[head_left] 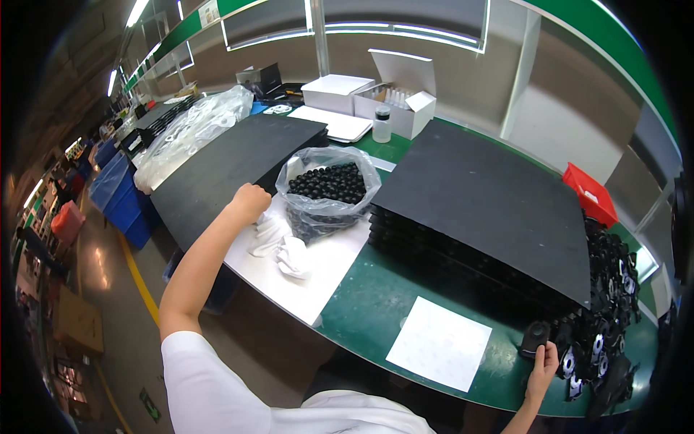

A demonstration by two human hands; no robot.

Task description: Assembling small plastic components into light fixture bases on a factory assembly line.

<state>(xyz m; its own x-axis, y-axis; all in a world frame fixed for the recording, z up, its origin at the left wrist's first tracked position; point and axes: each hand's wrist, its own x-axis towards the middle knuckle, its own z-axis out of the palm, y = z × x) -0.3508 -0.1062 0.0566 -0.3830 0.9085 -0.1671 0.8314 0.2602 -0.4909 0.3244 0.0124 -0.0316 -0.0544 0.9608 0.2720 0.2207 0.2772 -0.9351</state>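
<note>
Pinching a small, dark, rounded plastic part [536,337] between the fingers of the right hand [543,367], drawn narrow on its near edge. Keeping it over the right end of a green-topped counter [361,307], just beside the near corner of a tall stack of flat black panels [477,202] and next to a heaped pile of black parts with pale rings [603,325]. Cannot tell whether touching the counter or lifted off it.

Holding the left hand [251,202] well apart from the right, just beside an open, clear plastic bag full of shiny black balls [327,184]. Curling its fingers in close; cannot tell whether empty or gripping something small.

Lying just below the left hand, near the bag: crumpled white cloth [282,246], on a smooth white board [340,253]. Lying flat nearer the body, between the board and the dark part: a square white sheet [439,343].
</note>
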